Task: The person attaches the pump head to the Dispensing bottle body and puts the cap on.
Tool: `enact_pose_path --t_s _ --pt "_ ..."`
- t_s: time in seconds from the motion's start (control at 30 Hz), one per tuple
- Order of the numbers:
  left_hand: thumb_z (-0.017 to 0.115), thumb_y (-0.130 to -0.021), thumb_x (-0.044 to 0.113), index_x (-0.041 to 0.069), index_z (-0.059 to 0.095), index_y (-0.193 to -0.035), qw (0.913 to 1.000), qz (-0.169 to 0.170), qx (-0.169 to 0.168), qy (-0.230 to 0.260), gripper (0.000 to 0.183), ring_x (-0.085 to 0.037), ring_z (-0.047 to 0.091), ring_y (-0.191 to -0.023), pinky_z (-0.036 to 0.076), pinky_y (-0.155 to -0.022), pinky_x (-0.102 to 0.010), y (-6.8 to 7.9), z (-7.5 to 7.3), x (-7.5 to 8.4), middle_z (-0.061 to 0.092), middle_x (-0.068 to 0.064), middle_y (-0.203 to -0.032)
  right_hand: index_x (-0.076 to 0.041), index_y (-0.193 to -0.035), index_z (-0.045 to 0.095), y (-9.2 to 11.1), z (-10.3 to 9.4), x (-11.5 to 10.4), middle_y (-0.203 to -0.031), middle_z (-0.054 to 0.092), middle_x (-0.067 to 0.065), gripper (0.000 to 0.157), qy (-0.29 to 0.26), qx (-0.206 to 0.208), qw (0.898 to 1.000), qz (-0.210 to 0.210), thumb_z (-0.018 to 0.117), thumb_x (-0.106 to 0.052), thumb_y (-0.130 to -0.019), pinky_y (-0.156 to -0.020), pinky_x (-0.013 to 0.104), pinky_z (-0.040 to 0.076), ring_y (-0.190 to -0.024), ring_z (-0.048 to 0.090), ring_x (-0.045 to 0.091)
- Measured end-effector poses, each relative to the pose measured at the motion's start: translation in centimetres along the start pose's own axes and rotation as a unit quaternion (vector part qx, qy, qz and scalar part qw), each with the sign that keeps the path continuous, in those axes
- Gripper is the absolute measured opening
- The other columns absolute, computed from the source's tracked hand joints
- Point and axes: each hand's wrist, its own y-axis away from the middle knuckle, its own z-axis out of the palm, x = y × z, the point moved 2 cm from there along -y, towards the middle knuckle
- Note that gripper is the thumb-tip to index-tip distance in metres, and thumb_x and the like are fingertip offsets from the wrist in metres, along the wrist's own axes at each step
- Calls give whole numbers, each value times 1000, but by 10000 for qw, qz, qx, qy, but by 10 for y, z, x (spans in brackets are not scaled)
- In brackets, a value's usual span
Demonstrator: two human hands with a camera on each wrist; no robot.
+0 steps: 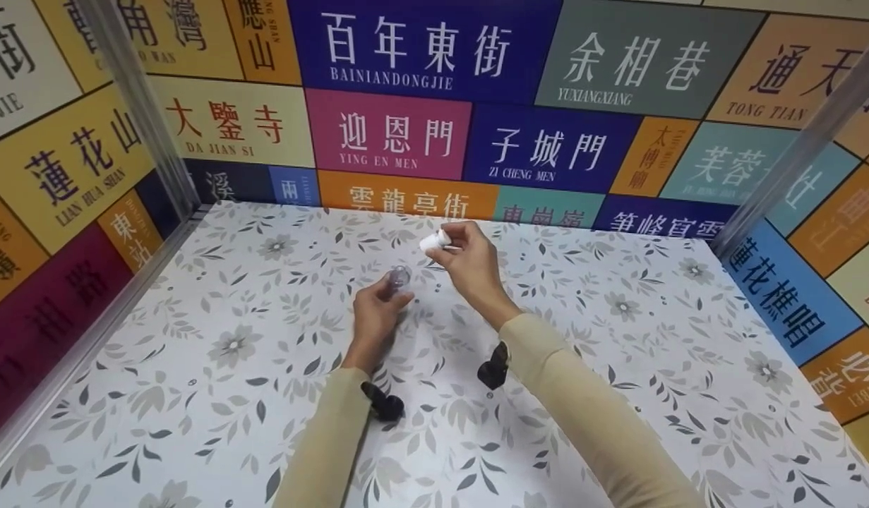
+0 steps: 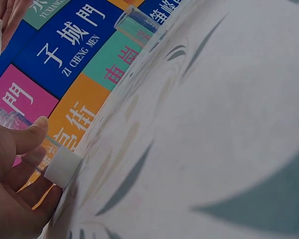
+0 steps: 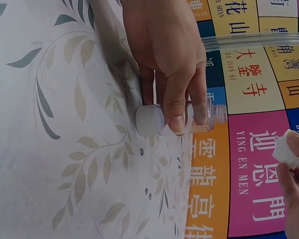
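My left hand (image 1: pixel 376 314) holds a small clear bottle (image 1: pixel 399 279) between thumb and fingers. In the right wrist view the bottle (image 3: pixel 211 117) stands upright on the tabletop, with a white base (image 3: pixel 148 120) and an uncovered threaded neck. Higher up and to the right, my right hand (image 1: pixel 474 264) pinches a small white cap-like piece (image 1: pixel 434 241), apart from the bottle. Fingers cover part of this piece (image 3: pixel 287 152), so its exact kind is unclear. The left wrist view also has the bottle's white base (image 2: pixel 64 167) touching the table.
A clear, hollow cylinder (image 2: pixel 137 25) stands on the table farther off in the left wrist view. The table has a white leaf-patterned cover (image 1: pixel 265 416). Colourful sign-printed walls (image 1: pixel 392 134) enclose its back and sides, with clear corner posts (image 1: pixel 152 106).
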Motion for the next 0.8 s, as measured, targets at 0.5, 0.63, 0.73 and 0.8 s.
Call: enact_pose_path --t_s 0.5,0.63,0.73,0.8 --pt "78 -83 8 4 60 -135 9999 -18 9 129 55 -27 68 -114 59 -86 -31 0 1 0 69 -19 -126 -3 -119 65 -1 6 1 -121 69 15 37 831 -193 9941 -669 77 -1 -84 -90 27 59 -112 69 27" --pt "77 -83 6 2 60 -135 9999 -21 -6 155 55 -26 64 -121 55 -98 -33 0 1 0 66 -19 -131 -3 -121 66 0 8 1 -124 69 15 37 931 -354 9918 -802 76 0 -85 -92 27 58 -113 69 27" --pt "77 -83 3 1 61 -134 9994 -51 -36 332 54 -25 63 -123 54 -101 -34 1 2 0 65 -18 -133 -4 -123 66 1 11 1 -126 69 14 38 1043 -497 9893 -893 74 -1 -86 -94 26 57 -114 69 25" --pt "76 -83 3 1 62 -133 9995 -21 -37 310 52 -25 64 -122 54 -99 -34 1 2 0 66 -19 -132 -3 -124 66 1 13 1 -127 68 14 37 1103 -574 9870 -1016 74 -1 -87 -96 26 56 -116 68 25"
